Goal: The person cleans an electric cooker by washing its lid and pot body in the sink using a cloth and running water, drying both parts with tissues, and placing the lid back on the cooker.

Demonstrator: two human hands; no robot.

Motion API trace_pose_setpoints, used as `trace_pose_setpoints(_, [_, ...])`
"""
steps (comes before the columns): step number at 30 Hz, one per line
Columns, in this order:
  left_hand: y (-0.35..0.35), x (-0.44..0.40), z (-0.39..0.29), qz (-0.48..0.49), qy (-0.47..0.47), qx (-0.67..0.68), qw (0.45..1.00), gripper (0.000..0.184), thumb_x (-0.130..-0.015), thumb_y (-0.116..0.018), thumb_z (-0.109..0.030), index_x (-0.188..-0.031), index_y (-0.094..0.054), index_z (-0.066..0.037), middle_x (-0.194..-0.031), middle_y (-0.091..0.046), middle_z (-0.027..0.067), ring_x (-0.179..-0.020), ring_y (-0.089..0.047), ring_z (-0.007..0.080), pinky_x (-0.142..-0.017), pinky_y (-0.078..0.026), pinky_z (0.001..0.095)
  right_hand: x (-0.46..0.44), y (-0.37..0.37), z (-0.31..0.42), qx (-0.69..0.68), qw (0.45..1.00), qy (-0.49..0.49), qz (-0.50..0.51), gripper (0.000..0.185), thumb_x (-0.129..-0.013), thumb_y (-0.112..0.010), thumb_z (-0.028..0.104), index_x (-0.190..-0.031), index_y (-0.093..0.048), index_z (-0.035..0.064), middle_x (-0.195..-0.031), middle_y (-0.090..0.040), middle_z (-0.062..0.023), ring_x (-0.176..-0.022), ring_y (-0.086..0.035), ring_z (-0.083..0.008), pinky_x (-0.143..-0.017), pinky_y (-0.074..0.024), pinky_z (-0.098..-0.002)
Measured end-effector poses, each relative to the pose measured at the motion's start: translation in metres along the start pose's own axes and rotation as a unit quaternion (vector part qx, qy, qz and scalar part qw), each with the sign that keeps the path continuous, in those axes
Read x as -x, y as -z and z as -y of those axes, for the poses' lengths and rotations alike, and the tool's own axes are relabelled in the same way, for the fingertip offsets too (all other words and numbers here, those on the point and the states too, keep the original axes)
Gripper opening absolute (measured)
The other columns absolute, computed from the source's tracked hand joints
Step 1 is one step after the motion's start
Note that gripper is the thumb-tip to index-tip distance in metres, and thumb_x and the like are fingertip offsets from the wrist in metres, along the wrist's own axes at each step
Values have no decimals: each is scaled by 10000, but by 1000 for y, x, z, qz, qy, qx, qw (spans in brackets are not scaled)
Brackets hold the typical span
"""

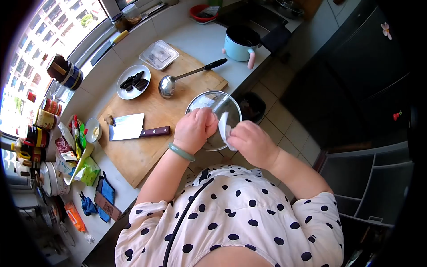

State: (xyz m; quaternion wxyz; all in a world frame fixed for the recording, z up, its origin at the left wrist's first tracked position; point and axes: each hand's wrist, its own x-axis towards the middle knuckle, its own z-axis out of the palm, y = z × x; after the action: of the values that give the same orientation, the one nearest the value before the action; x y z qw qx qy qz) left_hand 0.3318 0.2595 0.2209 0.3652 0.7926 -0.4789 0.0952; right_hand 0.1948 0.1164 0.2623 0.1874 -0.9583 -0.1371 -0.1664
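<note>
A round glass lid (227, 104) with a metal rim is held in front of my body, over the front edge of the counter. My left hand (195, 129), with a green bangle at its wrist, is closed on the lid near its middle; the knob itself is hidden. White tissue or cloth (224, 129) is pinched in my closed right hand (251, 141), against the right part of the lid. On the wooden cutting board (178, 104) lie a cleaver (129, 127), a metal ladle (167, 86), a plate (130, 94) of dark pieces and a clear plastic box (159, 54).
A light blue pot (238, 51) stands at the counter's back right. Seasoning packets (71, 147), a small white bowl (93, 130), jars (44, 120) and blue cloths (105, 193) line the left side. A dark bin (250, 108) is on the floor.
</note>
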Motion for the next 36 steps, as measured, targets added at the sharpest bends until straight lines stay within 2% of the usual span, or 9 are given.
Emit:
trace_pose_setpoints(4, [-5,-3,10,24,-50,17,998,189,-701,-645,-153,-815,-510,-89,-675,-512,64,-605,-535,253,-524,-435,336,45,4,-25,-25,983,-176,-45,83,-712,-544,67,-786,-577,53,-816,-544,-95,-769,-526,-275,-707,-449,-348])
trace_pose_setpoints(6, [-6,-6,5,40,-122,37,991,180,-692,-646,-138,-797,-506,-97,-648,-485,51,-585,-523,236,-511,-427,330,55,-6,-39,-345,838,-389,-163,178,-845,-551,148,-950,-535,5,-860,-544,-52,-816,-532,-163,-731,-432,-267])
trace_pose_setpoints(11, [-28,-14,-5,90,-248,56,963,213,-704,-644,-161,-873,-518,-128,-668,-475,15,-575,-515,192,-515,-413,310,40,-20,-43,-497,737,-443,-118,209,-845,-562,175,-990,-524,29,-865,-534,-22,-826,-498,-96,-757,-406,-234])
trace_pose_setpoints(16, [-51,-10,7,2,29,128,991,802,-695,-719,-253,-1322,-259,-56,-1280,-351,189,-1137,-407,338,-933,-363,406,54,-25,-69,-579,608,-430,-333,99,-835,-564,133,-907,-521,81,-843,-537,-5,-757,-495,-98,-658,-406,-236])
trace_pose_setpoints(19, [-78,-5,-8,118,337,556,751,720,-781,-650,-238,-1346,-233,-79,-1267,-418,119,-1156,-417,238,-912,-379,395,64,-25,-90,-655,512,-389,-396,110,-829,-581,148,-911,-518,111,-852,-546,-2,-759,-509,-117,-638,-415,-267])
trace_pose_setpoints(21, [-89,-11,-27,193,384,712,555,547,-848,-557,-194,-1317,-292,-105,-1177,-516,74,-1122,-456,177,-882,-401,331,70,-28,-106,-691,521,-346,-363,122,-830,-585,162,-913,-513,111,-852,-542,-1,-760,-508,-119,-638,-413,-272])
trace_pose_setpoints(27, [-134,-55,-58,127,343,703,609,144,-845,-533,-94,-980,-513,-46,-956,-620,112,-870,-599,189,-760,-487,306,121,-21,-185,-479,799,-327,-159,272,-845,-585,315,-905,-486,69,-813,-525,-3,-749,-482,-72,-673,-403,-208])
trace_pose_setpoints(32, [-168,-94,-94,182,430,597,652,148,-821,-565,-83,-954,-519,-36,-940,-613,93,-837,-599,154,-717,-494,273,172,24,-267,-415,756,-434,-260,238,-882,-525,273,-925,-486,42,-834,-528,-25,-763,-502,-95,-694,-418,-232])
trace_pose_setpoints(36, [-205,-113,-122,297,419,517,685,171,-795,-600,-78,-938,-520,-27,-912,-614,76,-825,-597,141,-692,-489,247,110,88,-248,-168,956,-109,-215,122,-818,-526,90,-923,-541,30,-975,-553,-94,-949,-519,-241,-846,-414,-332])
